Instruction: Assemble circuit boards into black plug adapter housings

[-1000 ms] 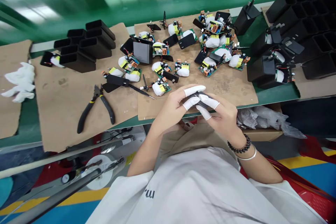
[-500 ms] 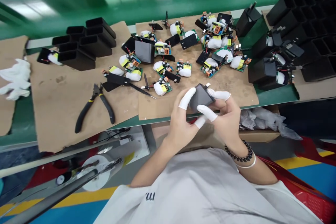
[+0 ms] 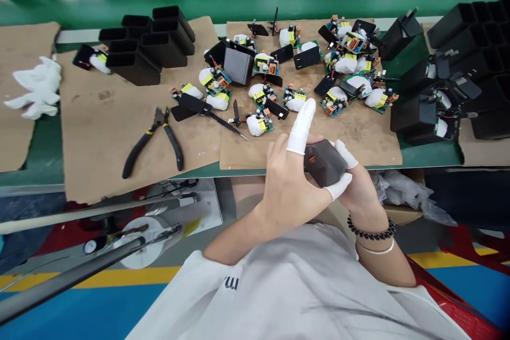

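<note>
You hold a dark grey adapter housing (image 3: 325, 163) just right of the frame's centre: your left hand (image 3: 285, 175) grips it, index finger raised, and your right hand (image 3: 358, 186) clasps its right side. Splayed cutting pliers (image 3: 160, 118) lie left; circuit boards (image 3: 295, 101) crowd upper centre.

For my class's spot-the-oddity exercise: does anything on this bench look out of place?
Mildly, yes: one circuit board lies beside the left-hand black cases, apart from the cluster of boards mid-bench. Nothing looks plainly spilled or damaged.
</note>
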Action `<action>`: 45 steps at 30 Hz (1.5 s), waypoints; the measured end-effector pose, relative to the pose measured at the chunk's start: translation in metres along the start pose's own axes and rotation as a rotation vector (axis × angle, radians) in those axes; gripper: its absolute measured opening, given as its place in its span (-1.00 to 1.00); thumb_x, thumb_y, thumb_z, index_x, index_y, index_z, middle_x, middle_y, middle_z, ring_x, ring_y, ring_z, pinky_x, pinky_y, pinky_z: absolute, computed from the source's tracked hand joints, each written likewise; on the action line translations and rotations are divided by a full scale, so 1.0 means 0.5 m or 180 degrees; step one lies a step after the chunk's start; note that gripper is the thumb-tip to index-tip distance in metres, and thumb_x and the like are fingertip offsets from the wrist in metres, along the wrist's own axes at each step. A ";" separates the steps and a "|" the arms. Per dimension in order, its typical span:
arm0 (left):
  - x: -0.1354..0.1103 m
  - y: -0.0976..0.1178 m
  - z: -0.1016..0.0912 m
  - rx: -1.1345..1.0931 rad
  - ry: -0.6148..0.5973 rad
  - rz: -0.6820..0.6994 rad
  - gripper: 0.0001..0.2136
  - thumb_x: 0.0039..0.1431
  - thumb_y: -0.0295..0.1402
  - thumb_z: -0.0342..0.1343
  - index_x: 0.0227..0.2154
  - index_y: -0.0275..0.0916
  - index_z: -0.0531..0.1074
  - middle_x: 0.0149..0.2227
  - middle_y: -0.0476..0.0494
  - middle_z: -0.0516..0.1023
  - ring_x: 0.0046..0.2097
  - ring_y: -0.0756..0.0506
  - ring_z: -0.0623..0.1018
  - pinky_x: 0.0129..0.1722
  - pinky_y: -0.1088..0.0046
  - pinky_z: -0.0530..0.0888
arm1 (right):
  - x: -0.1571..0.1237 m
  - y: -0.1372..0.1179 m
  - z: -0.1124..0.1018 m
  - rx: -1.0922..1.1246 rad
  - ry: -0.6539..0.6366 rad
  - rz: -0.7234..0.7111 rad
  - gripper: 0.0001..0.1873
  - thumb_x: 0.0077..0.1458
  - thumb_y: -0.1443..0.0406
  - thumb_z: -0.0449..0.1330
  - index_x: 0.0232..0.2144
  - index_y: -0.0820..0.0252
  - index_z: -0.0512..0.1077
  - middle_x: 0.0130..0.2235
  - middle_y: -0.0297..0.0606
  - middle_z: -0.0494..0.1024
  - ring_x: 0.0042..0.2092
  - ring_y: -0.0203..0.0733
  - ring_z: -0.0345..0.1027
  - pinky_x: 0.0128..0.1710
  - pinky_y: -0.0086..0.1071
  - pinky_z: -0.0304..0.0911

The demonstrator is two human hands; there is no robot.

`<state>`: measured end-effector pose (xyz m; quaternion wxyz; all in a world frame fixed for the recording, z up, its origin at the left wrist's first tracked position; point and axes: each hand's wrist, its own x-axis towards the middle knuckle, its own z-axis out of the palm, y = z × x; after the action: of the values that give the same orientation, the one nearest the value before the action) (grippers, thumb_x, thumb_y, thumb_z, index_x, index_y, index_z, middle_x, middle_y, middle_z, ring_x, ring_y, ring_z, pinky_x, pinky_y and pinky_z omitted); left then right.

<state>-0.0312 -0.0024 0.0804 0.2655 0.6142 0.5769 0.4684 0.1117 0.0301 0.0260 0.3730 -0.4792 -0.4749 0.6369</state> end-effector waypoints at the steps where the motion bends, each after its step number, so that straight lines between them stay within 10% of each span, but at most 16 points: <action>1: 0.001 0.003 0.000 0.0024 0.0029 -0.0004 -0.11 0.10 -0.15 0.44 0.42 -0.11 0.14 -0.07 -0.20 0.65 -0.01 -0.31 0.63 0.10 -0.01 0.56 | 0.000 0.004 0.004 0.0148 0.0030 0.0043 -0.45 0.36 -0.13 0.05 -0.11 0.13 0.61 -0.12 -0.16 0.76 -0.18 -0.02 0.68 -0.20 -0.14 0.62; 8: 0.013 0.004 -0.016 -0.0457 0.0020 -0.0316 -0.14 0.06 -0.07 0.46 0.38 -0.08 0.21 -0.08 -0.17 0.65 0.05 -0.31 0.64 0.13 0.03 0.58 | 0.001 0.005 -0.007 0.0009 0.0002 -0.0181 -0.61 0.35 -0.01 0.13 -0.09 0.10 0.59 -0.13 -0.25 0.75 -0.19 -0.09 0.65 -0.22 -0.22 0.59; 13: 0.043 -0.051 -0.034 -0.2317 -0.1021 -0.1364 -0.22 0.06 0.28 0.27 0.21 -0.15 0.44 -0.14 -0.21 0.70 -0.06 -0.35 0.69 -0.10 0.07 0.62 | -0.018 -0.006 -0.040 -0.1329 0.0895 -0.2071 -0.69 0.39 0.05 0.11 -0.04 -0.01 0.56 -0.15 -0.22 0.70 -0.23 -0.10 0.61 -0.26 -0.24 0.53; 17: 0.038 -0.078 -0.018 -0.3538 -0.1876 -0.2759 -0.30 0.09 0.39 0.10 -0.21 -0.22 0.61 -0.20 -0.35 0.69 -0.23 -0.32 0.64 -0.30 0.14 0.51 | -0.015 -0.019 -0.051 -0.1976 0.0699 -0.3216 -0.68 0.39 0.15 0.09 0.08 -0.09 0.53 -0.09 -0.16 0.66 -0.13 0.01 0.60 -0.14 -0.07 0.55; 24: 0.022 -0.078 0.003 -0.4190 -0.0727 -0.2970 -0.40 -0.11 0.11 0.49 -0.10 -0.20 0.63 -0.16 -0.17 0.69 -0.23 -0.09 0.57 -0.29 0.41 0.44 | -0.009 -0.113 -0.049 -0.2121 0.0356 -0.2988 -0.36 0.26 0.15 0.27 0.35 0.02 0.31 0.23 -0.02 0.54 0.24 0.19 0.47 0.15 0.07 0.49; 29: 0.025 -0.083 -0.006 -0.3980 -0.0639 -0.2489 -0.21 -0.17 0.06 0.54 0.13 -0.18 0.54 -0.09 -0.19 0.69 -0.12 -0.17 0.62 -0.12 0.34 0.50 | 0.009 -0.201 -0.028 -0.3616 -0.0751 -0.2654 -0.62 0.11 0.32 0.38 0.00 0.07 0.54 -0.17 -0.25 0.73 -0.19 -0.08 0.63 -0.24 -0.30 0.49; 36: 0.024 -0.115 -0.127 -0.3046 -0.0786 -0.1408 -0.43 0.03 -0.18 0.49 0.13 -0.13 0.56 0.06 -0.22 0.65 0.06 -0.22 0.64 0.06 0.31 0.49 | 0.324 -0.368 -0.050 -0.4503 -0.0509 -0.1866 -0.62 0.07 0.25 0.43 -0.05 0.25 0.64 -0.10 -0.07 0.76 -0.13 -0.04 0.63 -0.16 -0.30 0.36; 40: 0.102 -0.174 -0.262 -0.1071 0.0602 -0.1052 -0.59 0.07 -0.21 0.41 -0.03 -0.20 0.58 -0.09 -0.20 0.67 0.04 -0.23 0.64 0.12 0.20 0.52 | 0.557 -0.427 -0.052 -0.4491 0.0625 -0.1267 -0.64 0.08 0.20 0.40 -0.32 0.53 0.61 -0.04 0.38 0.67 0.00 0.03 0.62 -0.15 -0.19 0.27; 45: 0.228 -0.257 -0.399 0.0512 0.1981 -0.1040 -0.57 -0.11 -0.43 0.46 -0.15 -0.26 0.45 -0.06 -0.28 0.58 0.16 -0.35 0.53 0.22 -0.01 0.47 | 0.666 -0.394 -0.053 -0.3864 0.1121 -0.1034 -0.56 -0.12 0.17 0.45 -0.71 0.35 0.39 0.02 0.53 0.59 0.06 -0.04 0.63 -0.21 -0.30 0.30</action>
<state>-0.2781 0.0886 0.0836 0.0993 0.3607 0.7558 0.5374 0.0539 0.3997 0.1280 0.1999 -0.6240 -0.7484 0.1030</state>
